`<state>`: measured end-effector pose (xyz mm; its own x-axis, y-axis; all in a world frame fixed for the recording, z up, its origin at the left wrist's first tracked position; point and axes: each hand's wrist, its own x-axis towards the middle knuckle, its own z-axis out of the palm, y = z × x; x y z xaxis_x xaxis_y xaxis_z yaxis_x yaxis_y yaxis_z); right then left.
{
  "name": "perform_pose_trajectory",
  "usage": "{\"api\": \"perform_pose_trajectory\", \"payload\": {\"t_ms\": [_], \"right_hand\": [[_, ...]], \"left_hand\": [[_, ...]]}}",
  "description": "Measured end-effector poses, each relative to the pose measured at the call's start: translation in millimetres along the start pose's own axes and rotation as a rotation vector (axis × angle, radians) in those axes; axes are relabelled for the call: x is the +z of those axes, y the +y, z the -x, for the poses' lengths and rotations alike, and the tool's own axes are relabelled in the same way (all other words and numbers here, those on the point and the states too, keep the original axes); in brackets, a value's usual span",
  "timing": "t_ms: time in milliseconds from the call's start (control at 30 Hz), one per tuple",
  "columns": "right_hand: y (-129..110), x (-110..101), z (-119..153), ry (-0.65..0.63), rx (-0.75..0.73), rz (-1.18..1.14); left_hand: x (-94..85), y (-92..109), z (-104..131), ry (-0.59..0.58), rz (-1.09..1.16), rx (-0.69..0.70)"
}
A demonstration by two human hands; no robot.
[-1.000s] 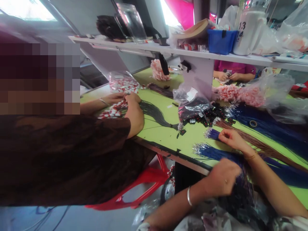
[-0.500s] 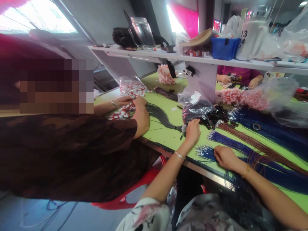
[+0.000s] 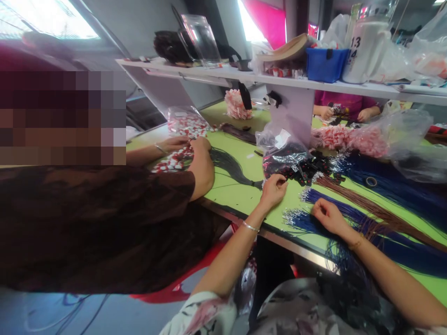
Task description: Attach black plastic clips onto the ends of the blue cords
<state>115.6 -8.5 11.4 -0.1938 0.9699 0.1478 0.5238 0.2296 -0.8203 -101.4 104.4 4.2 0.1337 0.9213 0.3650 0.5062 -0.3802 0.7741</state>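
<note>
My left hand (image 3: 274, 191) is over the green tabletop beside the black connectors (image 3: 305, 171), its fingers curled together at the tips; what they pinch is too small to make out. My right hand (image 3: 327, 215) is above the blue wires with silver tips (image 3: 298, 220), thumb and forefinger brought together in a ring. Anything between those fingertips cannot be made out. A clear bag of dark parts (image 3: 284, 156) lies behind my left hand. Brown wires (image 3: 356, 195) and a second blue bundle (image 3: 324, 199) run to the right behind my right hand.
At the left, a person in a dark top (image 3: 87, 228) handles red and white pieces (image 3: 172, 159) beside dark grey wires (image 3: 228, 165). A white shelf (image 3: 296, 83) crosses above the table (image 3: 223, 186). Another person's hands (image 3: 365, 114) show behind it.
My left hand has drawn back slightly from the black connectors and turned, with its fingers curled. My right hand has lifted a little from the blue wires. The view has shifted slightly.
</note>
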Motion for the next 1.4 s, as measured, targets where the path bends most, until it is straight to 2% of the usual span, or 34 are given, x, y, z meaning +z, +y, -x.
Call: {"api": "perform_pose_trajectory", "payload": {"t_ms": [133, 267, 400, 533, 700, 1000, 1200, 1400], "right_hand": [[-10.4, 1.9, -7.6, 0.03, 0.03, -0.153], [-20.6, 1.4, -5.8, 0.069, 0.035, -0.184], [-21.7, 2.1, 0.8, 0.115, 0.03, -0.133], [-20.7, 2.7, 4.0, 0.157, -0.022, 0.004], [-24.7, 0.9, 4.4, 0.18, -0.071, 0.129], [-25.6, 0.9, 5.5, 0.15, -0.123, 0.189], [-27.9, -1.5, 5.8, 0.129, -0.128, 0.2], [-21.2, 1.0, 3.9, 0.083, -0.136, 0.189]], "left_hand": [[0.0, 25.9, 24.8, -0.026, 0.503, -0.046], [13.2, 47.4, 52.7, -0.096, 0.964, -0.268], [26.2, 55.6, 70.0, -0.197, 1.17, -0.523], [33.5, 54.7, 77.1, -0.281, 1.306, -0.633], [35.8, 53.6, 80.7, -0.335, 1.351, -0.665], [34.2, 51.1, 80.6, -0.359, 1.34, -0.666], [29.7, 52.3, 80.4, -0.361, 1.2, -0.679], [34.6, 58.1, 84.6, -0.286, 1.031, -0.58]]}}
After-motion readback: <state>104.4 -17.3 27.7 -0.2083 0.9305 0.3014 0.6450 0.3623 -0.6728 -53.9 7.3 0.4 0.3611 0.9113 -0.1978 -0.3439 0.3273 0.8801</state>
